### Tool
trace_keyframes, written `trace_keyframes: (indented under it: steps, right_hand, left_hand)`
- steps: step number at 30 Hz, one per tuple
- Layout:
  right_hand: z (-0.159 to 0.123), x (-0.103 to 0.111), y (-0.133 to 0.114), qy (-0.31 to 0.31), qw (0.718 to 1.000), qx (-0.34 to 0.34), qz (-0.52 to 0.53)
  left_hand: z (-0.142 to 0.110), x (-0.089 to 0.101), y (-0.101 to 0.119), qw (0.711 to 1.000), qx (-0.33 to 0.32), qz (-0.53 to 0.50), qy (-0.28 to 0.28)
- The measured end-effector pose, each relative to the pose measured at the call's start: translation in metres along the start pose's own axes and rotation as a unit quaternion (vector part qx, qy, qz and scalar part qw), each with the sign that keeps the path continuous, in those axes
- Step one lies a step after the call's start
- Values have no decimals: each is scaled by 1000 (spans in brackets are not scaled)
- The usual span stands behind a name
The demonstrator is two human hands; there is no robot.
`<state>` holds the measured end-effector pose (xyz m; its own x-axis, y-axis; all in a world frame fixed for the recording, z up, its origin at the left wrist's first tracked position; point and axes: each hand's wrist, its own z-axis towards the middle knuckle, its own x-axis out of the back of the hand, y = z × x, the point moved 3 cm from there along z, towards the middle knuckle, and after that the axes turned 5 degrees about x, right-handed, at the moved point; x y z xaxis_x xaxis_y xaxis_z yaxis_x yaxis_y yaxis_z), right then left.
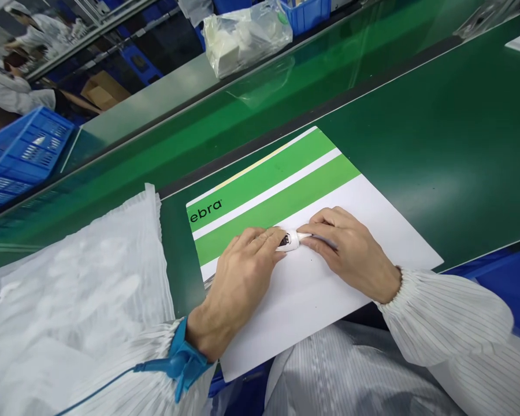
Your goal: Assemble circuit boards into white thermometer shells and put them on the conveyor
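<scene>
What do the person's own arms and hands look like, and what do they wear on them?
The left hand and right hand are bare. They come from loose white striped sleeves with gathered cuffs. A blue wrist strap circles the left wrist, with a thin blue cable leading away.

- Your bench (420, 167) is a green belt running across in front of you
- A green-and-white printed sheet (329, 190) lies flat on it
- Pleated white material (78, 271) lies left of the sheet
</scene>
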<state>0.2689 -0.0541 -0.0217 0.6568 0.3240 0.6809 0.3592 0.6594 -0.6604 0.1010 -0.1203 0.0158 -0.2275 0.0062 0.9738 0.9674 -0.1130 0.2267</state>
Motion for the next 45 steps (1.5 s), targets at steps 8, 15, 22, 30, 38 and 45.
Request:
trace_keyframes:
  steps: [8, 15, 22, 30, 38, 45]
  right_hand:
    - [-3, 5, -1, -16, 1000, -5, -6]
    - [14, -4, -9, -41, 996, 61, -51]
    - [9, -14, -15, -18, 991, 90, -96]
    - [7, -13, -21, -19, 989, 92, -111]
    - [9, -11, -22, -41, 995, 53, -74]
    - [24, 7, -2, -95, 995, -4, 17]
  left_hand:
    - [0, -6, -5, 996, 57, -69, 21]
    - [-2, -2, -6, 983, 131, -128, -12]
    - [6, -5, 5, 980, 111, -161, -33]
    - [15, -2, 4, 980, 77, -170, -65]
    - [16, -9, -1, 976, 100, -182, -70]
    - [-2, 3, -21, 992, 54, -76, -80]
